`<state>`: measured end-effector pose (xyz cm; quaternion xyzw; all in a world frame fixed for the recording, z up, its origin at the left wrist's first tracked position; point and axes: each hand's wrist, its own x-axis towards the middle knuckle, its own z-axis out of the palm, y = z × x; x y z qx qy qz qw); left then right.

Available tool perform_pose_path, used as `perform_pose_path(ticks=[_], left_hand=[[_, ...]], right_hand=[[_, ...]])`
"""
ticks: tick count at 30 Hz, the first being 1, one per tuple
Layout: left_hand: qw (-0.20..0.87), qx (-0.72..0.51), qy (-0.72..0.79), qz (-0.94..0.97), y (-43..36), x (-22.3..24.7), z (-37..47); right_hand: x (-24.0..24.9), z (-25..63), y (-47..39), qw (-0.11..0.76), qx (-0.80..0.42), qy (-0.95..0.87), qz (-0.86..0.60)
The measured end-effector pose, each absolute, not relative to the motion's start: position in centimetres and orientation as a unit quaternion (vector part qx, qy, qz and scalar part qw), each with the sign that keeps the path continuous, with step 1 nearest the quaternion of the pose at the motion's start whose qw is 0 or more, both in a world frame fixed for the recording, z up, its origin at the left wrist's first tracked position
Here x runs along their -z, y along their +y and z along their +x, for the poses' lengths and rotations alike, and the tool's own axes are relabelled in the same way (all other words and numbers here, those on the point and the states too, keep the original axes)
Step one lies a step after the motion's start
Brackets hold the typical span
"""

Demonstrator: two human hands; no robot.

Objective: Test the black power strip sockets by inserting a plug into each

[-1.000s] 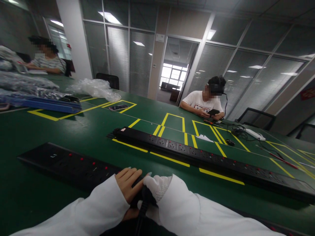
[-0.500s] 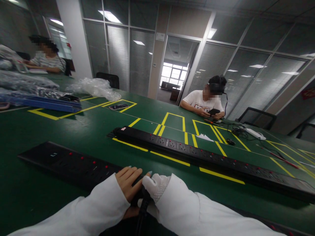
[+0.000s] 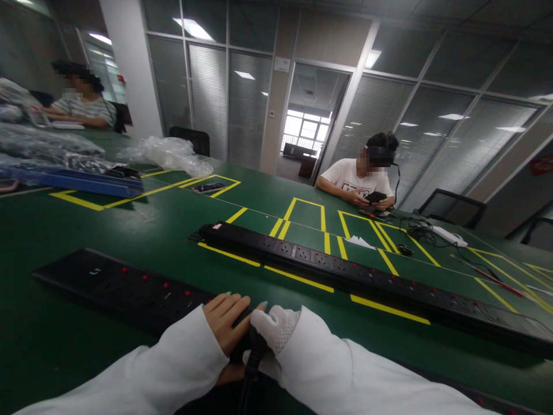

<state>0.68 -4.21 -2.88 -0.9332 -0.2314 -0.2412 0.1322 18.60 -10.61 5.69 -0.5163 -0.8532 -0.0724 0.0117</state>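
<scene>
A black power strip (image 3: 129, 286) with red switches lies at the lower left of the green table, its right end under my hands. My left hand (image 3: 228, 320), bare, is wrapped over that strip near its end. Beside it my right hand (image 3: 276, 331), in a white dotted glove, is closed on a black plug; the thick cable (image 3: 250, 374) runs down from it toward me. The plug's front is hidden between the hands. Farther back, a longer black power strip (image 3: 337, 265) stretches diagonally to the right edge.
Yellow tape (image 3: 391, 309) marks the green table (image 3: 151, 236). Plastic wrap (image 3: 168, 153) and a blue rail (image 3: 86, 181) lie at the left, near a phone (image 3: 209, 188). Across the table a person (image 3: 356, 178) holds a dark object; another person (image 3: 86, 106) sits far left. Cables and a white strip (image 3: 449, 236) lie right.
</scene>
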Motion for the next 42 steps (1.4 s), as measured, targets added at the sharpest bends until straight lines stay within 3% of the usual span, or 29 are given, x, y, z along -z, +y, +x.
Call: perform_pose_path(ticks=[6,16,22,42], left_hand=[[0.16,0.25,-0.23,-0.927,-3.9,3.3,0.6],[0.147,0.255,-0.234,-0.927,-4.1,3.0,0.7],[0.105,0.252,-0.224,-0.936,-4.0,3.0,0.5],[0.189,0.264,-0.223,-0.919,-3.6,3.7,0.7]], right_hand=[[-5.5,18.6,-10.6,-0.002,0.094,-0.86,-0.501],[-5.6,19.0,-10.9,0.049,0.082,-0.869,-0.486],[-6.2,19.2,-10.7,0.0,0.011,-0.873,-0.487],[-6.3,19.4,-10.6,-0.004,-0.03,-0.871,-0.491]])
